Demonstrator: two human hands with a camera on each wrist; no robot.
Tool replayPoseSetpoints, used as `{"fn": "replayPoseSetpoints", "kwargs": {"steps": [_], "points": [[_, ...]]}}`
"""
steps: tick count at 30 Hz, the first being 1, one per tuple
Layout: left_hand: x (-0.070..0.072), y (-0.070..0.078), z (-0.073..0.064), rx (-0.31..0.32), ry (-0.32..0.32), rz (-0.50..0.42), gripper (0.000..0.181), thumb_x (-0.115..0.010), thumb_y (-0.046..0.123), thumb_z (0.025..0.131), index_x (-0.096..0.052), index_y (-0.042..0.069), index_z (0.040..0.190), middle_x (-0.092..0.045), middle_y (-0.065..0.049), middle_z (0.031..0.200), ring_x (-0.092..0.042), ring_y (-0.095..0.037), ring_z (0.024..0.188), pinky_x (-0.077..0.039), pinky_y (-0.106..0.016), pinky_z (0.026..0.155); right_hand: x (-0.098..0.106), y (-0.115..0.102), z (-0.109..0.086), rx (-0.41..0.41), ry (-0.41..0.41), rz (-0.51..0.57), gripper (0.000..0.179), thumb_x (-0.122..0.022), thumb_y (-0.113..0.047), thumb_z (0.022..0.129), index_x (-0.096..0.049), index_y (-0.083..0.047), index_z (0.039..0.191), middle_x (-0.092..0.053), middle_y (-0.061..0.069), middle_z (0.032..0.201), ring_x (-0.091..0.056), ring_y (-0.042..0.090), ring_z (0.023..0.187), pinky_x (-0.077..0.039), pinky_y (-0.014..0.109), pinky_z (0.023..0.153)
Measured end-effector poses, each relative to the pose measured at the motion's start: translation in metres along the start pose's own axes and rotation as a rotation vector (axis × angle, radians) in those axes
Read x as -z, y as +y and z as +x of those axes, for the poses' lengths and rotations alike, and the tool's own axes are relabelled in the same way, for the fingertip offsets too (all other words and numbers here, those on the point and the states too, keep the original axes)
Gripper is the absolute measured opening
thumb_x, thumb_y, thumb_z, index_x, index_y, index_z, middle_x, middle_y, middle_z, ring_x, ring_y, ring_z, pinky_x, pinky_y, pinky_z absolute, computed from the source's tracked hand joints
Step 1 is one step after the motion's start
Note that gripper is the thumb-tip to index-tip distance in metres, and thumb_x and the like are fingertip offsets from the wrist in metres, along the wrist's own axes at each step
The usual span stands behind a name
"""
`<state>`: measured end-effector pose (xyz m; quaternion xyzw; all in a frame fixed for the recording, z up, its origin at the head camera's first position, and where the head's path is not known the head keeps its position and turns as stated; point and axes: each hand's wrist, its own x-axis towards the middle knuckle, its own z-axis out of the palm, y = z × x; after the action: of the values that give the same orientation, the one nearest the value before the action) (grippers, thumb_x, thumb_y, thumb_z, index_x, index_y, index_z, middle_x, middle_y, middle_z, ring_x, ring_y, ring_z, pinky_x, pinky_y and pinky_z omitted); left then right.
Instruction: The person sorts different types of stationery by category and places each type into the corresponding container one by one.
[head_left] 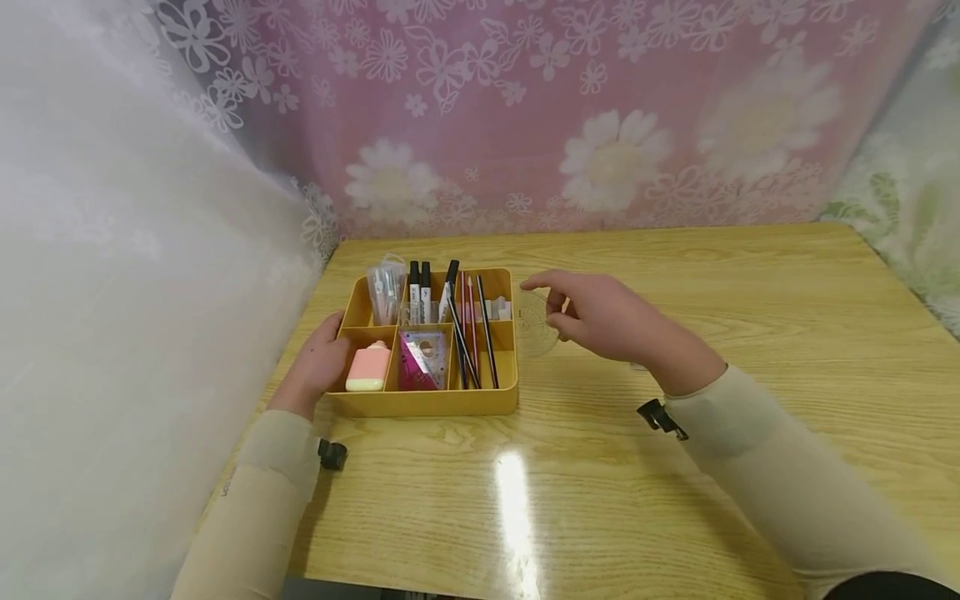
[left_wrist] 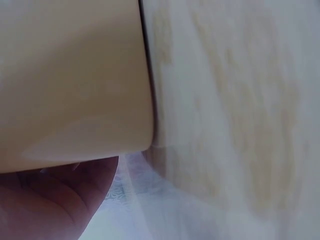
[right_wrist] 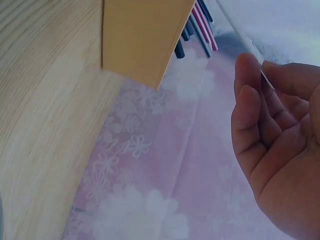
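Note:
A yellow divided organizer tray (head_left: 423, 404) stands on the table. My left hand (head_left: 318, 358) grips its left wall; in the left wrist view the fingers (left_wrist: 95, 180) lie bent against the outside of the tray (left_wrist: 75, 90). Just off the tray's right side, my right hand (head_left: 600, 317) pinches a clear, round-edged protractor (head_left: 538, 329) between thumb and fingers. The right wrist view shows the protractor (right_wrist: 242, 32) almost edge-on, as a thin pale strip. Long thin pencils (head_left: 487, 333) and a brush-like stick lean in the right compartments.
Black-capped markers (head_left: 420, 287) and a clear pouch of pens (head_left: 386, 292) stand in the back compartments. In front lie a pink-and-cream bottle-shaped item (head_left: 369, 367) and a shiny purple packet (head_left: 422, 362). A small clear piece (head_left: 637, 367) shows beside the right forearm. Flowered curtain (head_left: 487, 125) backs the table.

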<state>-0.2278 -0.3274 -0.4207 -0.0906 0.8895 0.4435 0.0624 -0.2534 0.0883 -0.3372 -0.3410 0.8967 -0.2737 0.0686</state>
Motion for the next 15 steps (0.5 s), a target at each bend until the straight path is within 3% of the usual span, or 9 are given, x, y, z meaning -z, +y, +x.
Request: {"fn": "replayPoseSetpoints", "kwargs": {"steps": [6, 15], "points": [[0.001, -0.001, 0.000, -0.016, -0.002, 0.007, 0.060, -0.031, 0.016, 0.104, -0.021, 0.011, 0.162, -0.032, -0.018, 0.160, -0.027, -0.040, 0.146, -0.019, -0.063, 0.117, -0.010, -0.020, 0.021, 0.042, 0.007, 0.023, 0.048, -0.057, -0.013, 0.102, -0.049, -0.027, 0.147, -0.062, -0.001, 0.098, -0.064, 0.011, 0.069, -0.049, 0.036, 0.058], [0.001, 0.001, -0.001, -0.040, 0.009, 0.023, 0.061, -0.031, 0.015, 0.103, -0.021, 0.010, 0.162, -0.032, -0.018, 0.160, -0.027, -0.039, 0.146, -0.020, -0.061, 0.117, -0.033, -0.053, 0.056, 0.103, 0.009, 0.008, 0.038, -0.060, -0.014, 0.101, -0.056, -0.019, 0.138, -0.061, -0.004, 0.094, -0.052, 0.016, 0.065, -0.046, 0.034, 0.062]]}}
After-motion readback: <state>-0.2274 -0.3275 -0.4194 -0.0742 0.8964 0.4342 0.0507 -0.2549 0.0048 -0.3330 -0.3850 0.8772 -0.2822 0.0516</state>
